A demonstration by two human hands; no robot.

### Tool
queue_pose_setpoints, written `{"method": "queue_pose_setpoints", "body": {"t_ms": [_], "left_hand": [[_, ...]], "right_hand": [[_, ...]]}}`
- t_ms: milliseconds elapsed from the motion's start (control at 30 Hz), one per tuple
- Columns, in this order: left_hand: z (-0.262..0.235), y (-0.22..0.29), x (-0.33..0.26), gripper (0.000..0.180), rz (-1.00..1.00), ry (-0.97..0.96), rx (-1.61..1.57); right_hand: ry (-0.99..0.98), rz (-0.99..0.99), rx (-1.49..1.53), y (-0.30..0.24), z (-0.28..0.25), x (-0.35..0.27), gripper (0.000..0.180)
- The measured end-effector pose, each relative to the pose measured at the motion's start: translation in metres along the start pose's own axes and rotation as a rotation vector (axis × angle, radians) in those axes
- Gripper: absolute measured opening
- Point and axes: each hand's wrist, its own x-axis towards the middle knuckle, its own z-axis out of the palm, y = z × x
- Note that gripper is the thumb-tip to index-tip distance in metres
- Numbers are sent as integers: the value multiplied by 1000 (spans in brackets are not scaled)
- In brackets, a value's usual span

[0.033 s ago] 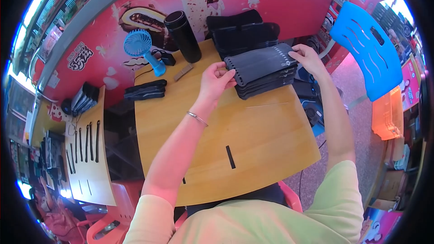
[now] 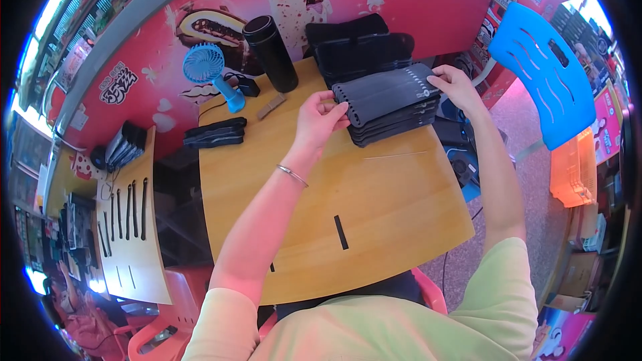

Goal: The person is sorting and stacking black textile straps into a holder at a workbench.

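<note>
A stack of flat black fabric pieces [image 2: 394, 125] lies at the far right of the wooden table. The top piece [image 2: 382, 95] has a scalloped left edge and white print near its right end. My left hand [image 2: 317, 119] pinches that scalloped edge between thumb and fingers. At the opposite end, my right hand [image 2: 459, 91] grips the far right corner, its thumb over the top. Both hands are closed on the same piece, which stays on the stack. The fingertips beneath it are hidden.
Behind the stack sit larger black pieces [image 2: 361, 50]. A blue fan [image 2: 205, 65], a black bottle [image 2: 271, 53] and folded black bundles [image 2: 215, 133] stand farther left. A black strip [image 2: 341, 232] lies near the front. A blue chair [image 2: 545, 70] is at the right.
</note>
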Motion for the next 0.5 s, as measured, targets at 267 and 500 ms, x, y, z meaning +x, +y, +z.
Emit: {"method": "queue_pose_setpoints", "body": {"t_ms": [267, 500], "left_hand": [[0, -3, 0, 47, 15, 69, 20], [2, -5, 0, 49, 27, 86, -9]], "right_hand": [[-9, 7, -55, -2, 3, 2, 30], [-11, 27, -42, 0, 2, 3, 31]]}}
